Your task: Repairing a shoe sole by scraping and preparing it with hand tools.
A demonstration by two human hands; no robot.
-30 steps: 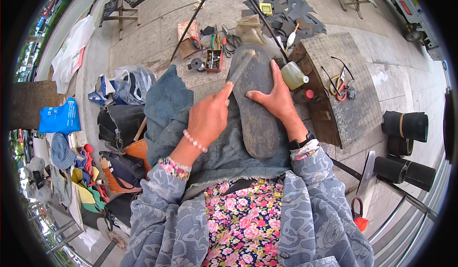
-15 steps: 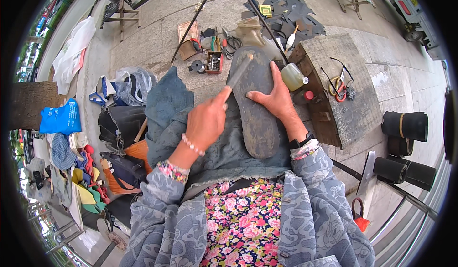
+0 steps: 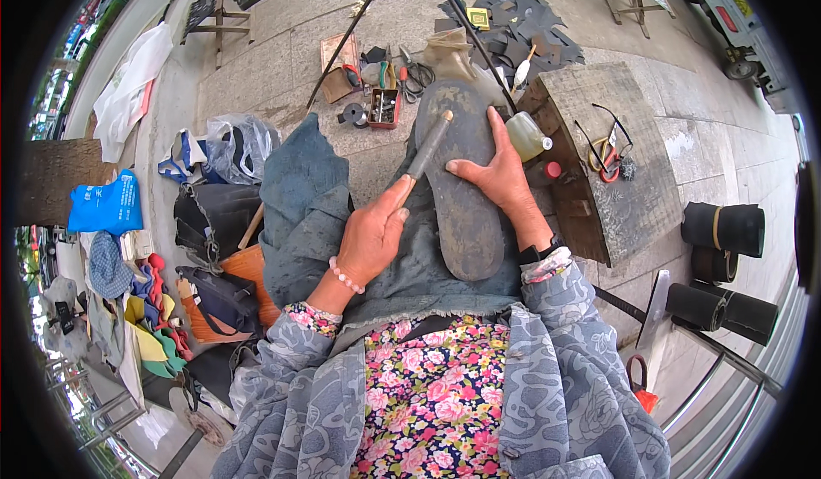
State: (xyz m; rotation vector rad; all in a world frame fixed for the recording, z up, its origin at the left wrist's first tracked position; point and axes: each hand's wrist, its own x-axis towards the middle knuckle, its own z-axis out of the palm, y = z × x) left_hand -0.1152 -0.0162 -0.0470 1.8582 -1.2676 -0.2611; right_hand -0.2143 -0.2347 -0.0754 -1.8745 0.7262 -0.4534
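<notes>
Lap cloth (image 3: 308,214) same; left hand (image 3: 372,239) lowered rasp (image 3: 428,147).

A shoe sole (image 3: 462,180) lies on a cloth (image 3: 342,214) across the lap. A bottle (image 3: 528,136) stands just right of it, beside a wooden block (image 3: 616,188) carrying scissors (image 3: 603,154). Bags (image 3: 205,222) lie left.

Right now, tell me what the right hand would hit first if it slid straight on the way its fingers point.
Probably the tool held by the left hand; the right hand lies flat on the sole, fingers pointing left. Depth is unclear.
</notes>
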